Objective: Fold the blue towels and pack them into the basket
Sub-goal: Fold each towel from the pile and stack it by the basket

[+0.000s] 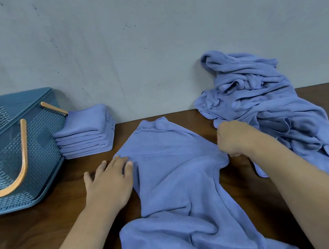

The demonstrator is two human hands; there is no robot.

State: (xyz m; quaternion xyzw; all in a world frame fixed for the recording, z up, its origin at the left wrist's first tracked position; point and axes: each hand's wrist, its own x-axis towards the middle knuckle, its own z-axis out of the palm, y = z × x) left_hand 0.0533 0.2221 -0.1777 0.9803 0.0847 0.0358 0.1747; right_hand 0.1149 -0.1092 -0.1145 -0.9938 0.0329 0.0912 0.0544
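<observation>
towel in work: blue towel (178, 185) lies lengthwise on the brown table (48, 233). Near end is rumpled and runs off the bottom of view, far end shows printed lettering. Not flat yet.
left hand: left hand (110, 183) lies flat, fingers straight and slightly spread. Fingertips (130, 164) press the towel's left edge, palm rests on bare table. Likely an anchor so the cloth doesn't slide while the other side is pulled.
right hand: right hand (232, 138) is curled and pinches the towel's right edge. Cloth bunches into it. Back of hand faces the camera, so exact finger count on the fabric can't be told. Probably tugging the edge out to square it before a fold.
step: judged as spread/straighten, first fold not made.
folded stack: folded towels (87, 134) stacked neatly at left rear, leaning against the basket's side. Staged beside it for packing, it seems.
basket: blue perforated basket (6, 155) at far left, partly cut off, orange handles down. No towel visible in the part of the inside that shows.
unfolded pile: crumpled towels (261, 107) heaped at right rear against the wall (126, 35), just beyond the right hand, so easy to reach.
progress: roughly midway on folding, packing not started.
</observation>
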